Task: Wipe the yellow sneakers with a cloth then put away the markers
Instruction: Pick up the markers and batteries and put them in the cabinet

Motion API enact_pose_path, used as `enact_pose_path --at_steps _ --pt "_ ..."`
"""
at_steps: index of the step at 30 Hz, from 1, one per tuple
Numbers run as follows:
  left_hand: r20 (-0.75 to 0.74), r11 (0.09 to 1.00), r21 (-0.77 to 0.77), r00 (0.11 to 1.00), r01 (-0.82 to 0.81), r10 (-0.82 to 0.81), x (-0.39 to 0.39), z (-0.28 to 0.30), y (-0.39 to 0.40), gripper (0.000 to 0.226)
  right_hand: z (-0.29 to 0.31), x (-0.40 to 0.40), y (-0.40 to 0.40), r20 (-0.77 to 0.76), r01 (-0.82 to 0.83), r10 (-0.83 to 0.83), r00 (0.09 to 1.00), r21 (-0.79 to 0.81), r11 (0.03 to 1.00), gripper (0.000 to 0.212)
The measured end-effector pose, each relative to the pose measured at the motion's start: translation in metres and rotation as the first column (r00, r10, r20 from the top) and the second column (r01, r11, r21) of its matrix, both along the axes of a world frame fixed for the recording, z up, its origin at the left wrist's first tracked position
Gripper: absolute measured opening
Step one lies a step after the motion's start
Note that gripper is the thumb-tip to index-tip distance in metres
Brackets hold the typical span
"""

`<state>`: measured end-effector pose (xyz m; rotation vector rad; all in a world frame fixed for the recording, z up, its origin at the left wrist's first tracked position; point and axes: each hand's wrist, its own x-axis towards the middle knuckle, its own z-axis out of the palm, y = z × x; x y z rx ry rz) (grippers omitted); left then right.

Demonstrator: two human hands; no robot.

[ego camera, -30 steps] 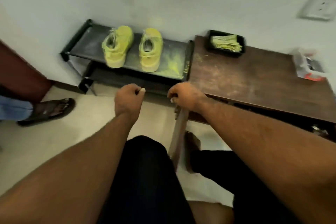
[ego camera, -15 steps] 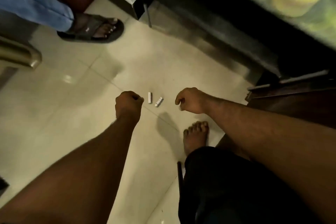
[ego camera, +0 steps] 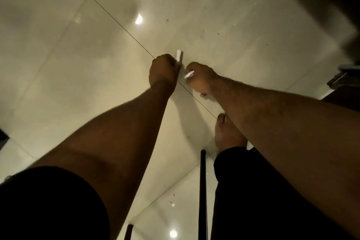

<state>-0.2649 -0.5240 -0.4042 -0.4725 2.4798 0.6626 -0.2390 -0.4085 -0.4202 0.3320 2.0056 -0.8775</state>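
Both arms reach straight down toward the floor (ego camera: 81,48), hands side by side and nearly touching. The left hand (ego camera: 163,70) is curled into a fist around a short white marker (ego camera: 179,55), whose capped cylindrical end protrudes just above the fingers. The right hand (ego camera: 200,78) pinches a second white marker (ego camera: 189,74), slender and tilted, lying across its curled fingers. Below the fingers, the glossy cream tiles are crossed by a dark grout line and carry bright lamp reflections and scattered specks. A bare foot (ego camera: 228,136) rests just beneath the right forearm, beside a dark, thin, upright leg (ego camera: 202,191) of some furniture.
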Motion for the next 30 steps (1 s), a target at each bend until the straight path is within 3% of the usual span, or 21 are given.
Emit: enact_pose_path --at_steps 2,4,8,10,12,14,18,22,26,28,30 --pt "0.040 0.994 -0.051 0.995 0.094 -0.092 0.002 0.002 0.005 0.030 0.002 0.003 0.001 -0.105 -0.088 0.106 0.989 0.163 0.983 0.027" --pt "0.075 0.991 -0.052 0.990 0.125 -0.121 0.003 0.010 0.012 0.037 0.007 0.009 0.017 -0.169 -0.021 0.058 0.984 0.214 0.977 0.022" --pt "0.061 0.989 0.149 0.998 0.012 -0.021 0.010 0.046 0.036 0.025 0.047 0.025 0.076 -0.285 0.272 -0.238 0.928 0.083 0.959 0.024" --pt "0.033 0.968 0.248 0.999 -0.050 0.043 0.012 0.070 0.054 0.031 0.081 0.031 0.106 -0.316 0.414 -0.391 0.864 0.005 0.910 0.030" --pt "0.011 0.937 0.337 0.996 -0.089 0.090 0.009 0.106 0.083 0.034 0.131 0.042 0.136 -0.345 0.568 -0.550 0.761 -0.056 0.821 0.035" --pt "0.003 0.894 0.441 0.997 -0.076 0.083 0.006 0.166 0.119 0.023 0.186 0.057 0.165 -0.427 0.683 -0.651 0.628 -0.099 0.723 0.039" --pt "-0.059 0.765 0.635 0.994 0.106 -0.089 0.026 0.285 0.185 0.011 0.296 0.107 0.212 -0.517 0.779 -0.742 0.426 -0.208 0.592 0.038" --pt "-0.057 0.664 0.712 0.961 0.229 -0.270 0.080 0.385 0.236 0.017 0.394 0.182 0.243 -0.441 0.819 -0.883 0.159 -0.440 0.368 0.025" --pt "-0.028 0.581 0.772 0.927 0.257 -0.374 0.176 0.456 0.278 0.020 0.468 0.284 0.272 -0.377 0.823 -0.924 -0.067 -0.544 0.163 0.019" --pt "0.034 0.557 0.806 0.925 0.198 -0.378 0.224 0.466 0.298 0.017 0.489 0.334 0.290 -0.377 0.827 -0.920 -0.108 -0.548 0.127 0.019" --pt "0.108 0.559 0.814 0.903 0.161 -0.417 0.265 0.466 0.321 0.015 0.500 0.380 0.310 -0.368 0.833 -0.926 -0.078 -0.534 0.142 0.015"
